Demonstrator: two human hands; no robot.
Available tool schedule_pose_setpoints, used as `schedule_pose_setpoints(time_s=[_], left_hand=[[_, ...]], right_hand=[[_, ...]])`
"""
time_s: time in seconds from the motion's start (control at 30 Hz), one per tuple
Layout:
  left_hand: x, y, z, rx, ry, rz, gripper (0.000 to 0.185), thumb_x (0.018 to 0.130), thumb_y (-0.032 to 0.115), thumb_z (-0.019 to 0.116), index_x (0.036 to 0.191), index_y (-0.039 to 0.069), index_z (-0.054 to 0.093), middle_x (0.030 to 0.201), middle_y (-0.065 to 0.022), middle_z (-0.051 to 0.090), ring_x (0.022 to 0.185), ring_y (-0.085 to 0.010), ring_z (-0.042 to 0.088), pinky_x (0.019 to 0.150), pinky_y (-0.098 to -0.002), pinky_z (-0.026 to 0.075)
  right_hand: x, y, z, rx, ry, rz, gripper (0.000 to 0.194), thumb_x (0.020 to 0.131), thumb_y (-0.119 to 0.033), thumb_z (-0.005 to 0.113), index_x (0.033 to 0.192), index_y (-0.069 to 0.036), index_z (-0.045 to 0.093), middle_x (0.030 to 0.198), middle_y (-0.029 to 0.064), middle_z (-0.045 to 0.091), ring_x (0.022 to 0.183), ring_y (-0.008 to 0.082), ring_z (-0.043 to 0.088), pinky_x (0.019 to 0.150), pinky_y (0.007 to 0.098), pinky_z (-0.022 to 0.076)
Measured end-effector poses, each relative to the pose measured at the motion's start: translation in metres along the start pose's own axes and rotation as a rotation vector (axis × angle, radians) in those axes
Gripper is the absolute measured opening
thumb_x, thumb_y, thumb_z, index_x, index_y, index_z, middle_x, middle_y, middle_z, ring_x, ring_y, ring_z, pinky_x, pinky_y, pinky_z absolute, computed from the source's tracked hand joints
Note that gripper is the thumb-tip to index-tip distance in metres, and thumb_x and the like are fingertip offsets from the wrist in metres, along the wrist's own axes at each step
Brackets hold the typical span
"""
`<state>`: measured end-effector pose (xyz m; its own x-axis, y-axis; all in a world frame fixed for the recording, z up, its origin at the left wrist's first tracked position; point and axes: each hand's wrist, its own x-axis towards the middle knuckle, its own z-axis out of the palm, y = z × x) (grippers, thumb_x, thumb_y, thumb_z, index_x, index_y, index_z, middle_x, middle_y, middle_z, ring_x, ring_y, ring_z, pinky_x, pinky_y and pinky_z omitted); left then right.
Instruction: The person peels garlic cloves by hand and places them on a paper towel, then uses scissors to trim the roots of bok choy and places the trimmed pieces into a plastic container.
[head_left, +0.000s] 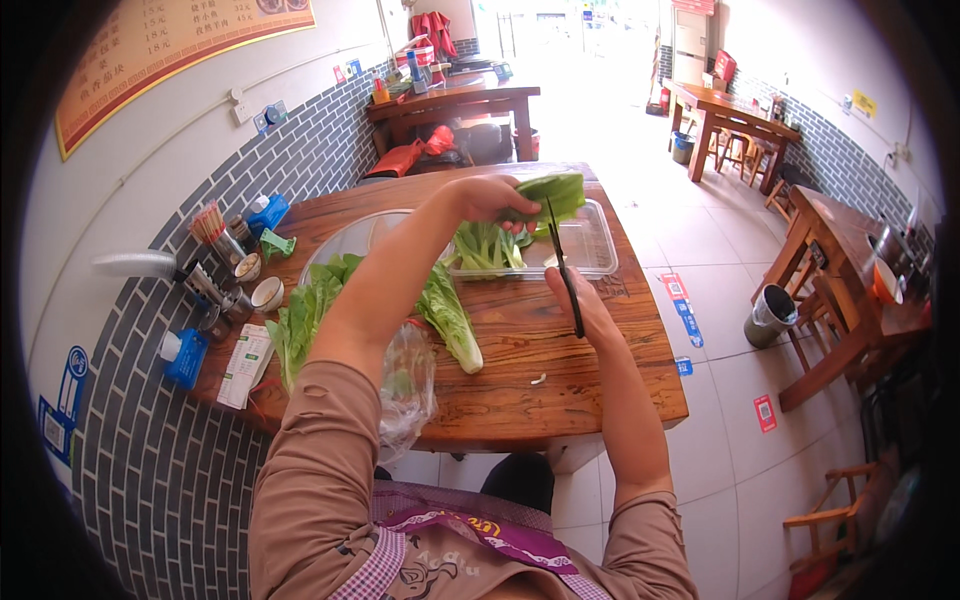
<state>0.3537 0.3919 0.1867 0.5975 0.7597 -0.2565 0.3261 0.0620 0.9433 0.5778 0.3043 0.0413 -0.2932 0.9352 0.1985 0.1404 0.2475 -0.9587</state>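
Over a clear plastic tub (607, 251), my left hand (487, 199) grips a bunch of green lettuce leaves (559, 193). Black scissors (571, 296) are in my right hand (592, 315), their blades pointing up against the near side of the bunch. I cannot tell how far apart the blades are. Cut lettuce pieces (487, 247) lie in the tub below. A head of romaine lettuce (454, 319) rests on the wooden table (525, 405), its pale stem end toward me. More leafy lettuce (311, 304) lies to the left, partly hidden by my left arm.
A crumpled clear plastic bag (409, 390) lies near the table's front edge. Behind my left arm is a round basin (330, 240). Chopsticks in a holder (210, 225), small bowls (268, 294), a tissue pack (185, 356) and a paper slip (244, 367) line the wall side.
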Motion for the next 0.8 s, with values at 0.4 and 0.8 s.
schedule_pose_setpoints(time_s=[0.4,0.8], left_hand=[[0.041,-0.016,0.016,0.13,-0.037,-0.238,0.018,0.099,0.009,0.06,0.109,-0.004,0.068,0.076,-0.0064,0.067,0.051,-0.0041,0.049,0.039,-0.0166,0.032],[0.082,-0.049,0.002,0.076,-0.044,-0.29,0.014,0.098,0.014,0.064,0.101,0.0,0.066,0.079,-0.0055,0.066,0.057,-0.0084,0.054,0.048,-0.0208,0.041]], right_hand=[[0.012,0.018,-0.002,0.043,0.059,0.095,0.07,0.093,-0.067,0.058,0.089,0.003,0.063,0.063,-0.0007,0.049,0.052,0.011,0.049,0.048,0.0267,0.0392],[0.005,0.009,-0.011,0.106,0.161,0.265,0.075,0.087,-0.068,0.066,0.07,0.004,0.065,0.051,0.0015,0.049,0.04,0.0111,0.049,0.036,0.0277,0.0361]])
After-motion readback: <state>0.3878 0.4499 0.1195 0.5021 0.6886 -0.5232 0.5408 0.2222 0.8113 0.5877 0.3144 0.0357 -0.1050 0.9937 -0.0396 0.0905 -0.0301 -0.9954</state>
